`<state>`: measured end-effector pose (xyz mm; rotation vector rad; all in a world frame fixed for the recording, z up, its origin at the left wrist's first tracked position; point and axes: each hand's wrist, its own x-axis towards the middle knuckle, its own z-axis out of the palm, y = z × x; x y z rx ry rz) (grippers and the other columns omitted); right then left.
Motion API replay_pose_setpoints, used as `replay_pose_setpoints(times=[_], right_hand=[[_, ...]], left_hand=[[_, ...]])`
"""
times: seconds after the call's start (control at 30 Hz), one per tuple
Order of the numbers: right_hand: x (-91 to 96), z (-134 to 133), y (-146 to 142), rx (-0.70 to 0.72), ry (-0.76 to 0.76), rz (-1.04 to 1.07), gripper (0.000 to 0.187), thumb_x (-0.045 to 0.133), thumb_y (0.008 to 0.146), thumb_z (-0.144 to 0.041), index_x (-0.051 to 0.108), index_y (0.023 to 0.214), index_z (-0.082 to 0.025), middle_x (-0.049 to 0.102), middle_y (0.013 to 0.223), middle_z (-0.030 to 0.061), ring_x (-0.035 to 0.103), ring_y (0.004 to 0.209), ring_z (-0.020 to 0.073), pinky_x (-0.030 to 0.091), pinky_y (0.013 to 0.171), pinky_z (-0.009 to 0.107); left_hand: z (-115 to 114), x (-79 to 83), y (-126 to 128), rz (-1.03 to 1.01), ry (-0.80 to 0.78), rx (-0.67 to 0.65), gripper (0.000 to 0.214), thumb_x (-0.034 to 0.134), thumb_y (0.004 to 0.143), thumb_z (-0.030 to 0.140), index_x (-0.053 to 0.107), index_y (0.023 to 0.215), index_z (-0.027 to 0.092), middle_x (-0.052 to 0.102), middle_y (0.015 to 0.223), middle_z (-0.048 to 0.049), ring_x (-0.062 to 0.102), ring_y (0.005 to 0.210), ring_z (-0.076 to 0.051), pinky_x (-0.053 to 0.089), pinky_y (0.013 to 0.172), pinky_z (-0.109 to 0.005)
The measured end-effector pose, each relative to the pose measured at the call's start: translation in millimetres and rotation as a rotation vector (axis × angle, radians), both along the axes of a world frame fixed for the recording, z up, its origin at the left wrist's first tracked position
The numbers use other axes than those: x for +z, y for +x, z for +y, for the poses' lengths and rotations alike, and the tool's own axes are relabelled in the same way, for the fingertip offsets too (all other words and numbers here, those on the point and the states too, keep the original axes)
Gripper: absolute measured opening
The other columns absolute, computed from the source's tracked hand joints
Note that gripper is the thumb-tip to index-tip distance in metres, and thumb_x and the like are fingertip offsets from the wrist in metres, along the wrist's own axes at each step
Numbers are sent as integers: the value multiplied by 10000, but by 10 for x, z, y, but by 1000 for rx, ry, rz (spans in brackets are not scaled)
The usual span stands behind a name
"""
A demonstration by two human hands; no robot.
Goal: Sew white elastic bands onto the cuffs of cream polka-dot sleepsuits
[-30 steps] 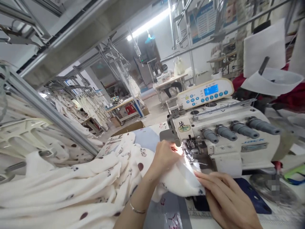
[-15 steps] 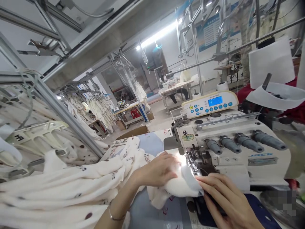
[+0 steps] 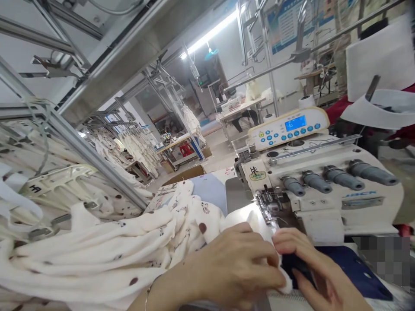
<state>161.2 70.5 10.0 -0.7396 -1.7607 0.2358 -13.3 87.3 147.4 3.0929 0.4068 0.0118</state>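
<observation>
Hidden: the near edge of the spotted fabric (image 3: pixel 129 255) lay under the left hand (image 3: pixel 233 263); the right hand (image 3: pixel 311 270) was cut off below.
Left hand: fingers curled round a fold of fabric.
Right hand: fingers bent, tips touching the fabric; a pinch could not be told.
Fabric: heaped across the pale blue table (image 3: pixel 207 190), ending just before the presser foot (image 3: pixel 269 203).
Room: hung garments (image 3: pixel 136 147) at left, a workshop hall behind.
Around: overlock machine (image 3: pixel 324 190), control panel (image 3: pixel 288 127), thread cone (image 3: pixel 376 56).
</observation>
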Motion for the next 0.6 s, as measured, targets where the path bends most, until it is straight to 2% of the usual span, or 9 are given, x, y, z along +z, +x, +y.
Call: replay_pose_setpoints(times=[0.1,0.17,0.23,0.27,0.33,0.43,0.53,0.6], right_hand=[[-174,-107,-61,-70,41,30,187,476,865,-144,498,1049,-173,553,1127,96,541,1109,147,460,966,200],[-217,-134,-63,-96,39,14,174,507,864,-155,510,1038,-167,550,1135,102,520,1128,161,461,966,217],[-191,-130,-30,-92,18,-32,185,505,876,-172,517,1060,-161,545,1156,108,505,1142,169,474,943,223],[-159,-119,-4,-92,11,-58,207,496,884,-176,517,1089,-160,543,1168,106,498,1151,167,474,941,223],[-75,-89,54,-84,18,-98,259,475,895,-172,508,1152,-165,544,1190,91,484,1177,158,463,964,228],[55,-41,117,-63,96,-154,325,491,893,-170,496,1218,-174,546,1226,70,464,1217,164,427,1027,278],[165,-23,117,-59,225,-194,335,511,881,-138,519,1215,-163,584,1193,63,504,1178,164,406,1044,321],[221,-37,96,-66,321,-149,301,480,854,-60,566,1125,-159,639,1081,51,573,1068,143,443,991,312]], left_hand=[[178,-56,-6,-6,-13,21,142,495,900,182,545,1032,167,622,1158,-33,573,971,-125,413,846,-264],[292,-64,28,47,-13,77,210,513,924,292,516,1084,156,634,1124,-46,587,936,-141,427,798,-266],[336,-32,73,139,77,149,238,501,931,374,548,1019,158,649,991,-44,591,797,-151,420,686,-283],[323,-1,91,177,133,161,236,490,932,382,569,951,161,645,927,-38,577,734,-151,403,642,-292],[234,78,109,211,183,101,240,474,934,344,575,816,161,629,833,-19,543,669,-140,378,607,-302],[40,169,88,156,124,-26,217,499,908,292,546,743,159,610,787,8,506,677,-121,383,639,-299],[-67,150,47,74,61,-28,201,524,883,264,520,712,158,595,766,7,493,724,-117,388,675,-285],[-60,88,30,27,32,-36,208,506,891,260,514,711,157,599,781,0,483,754,-122,389,705,-283]])
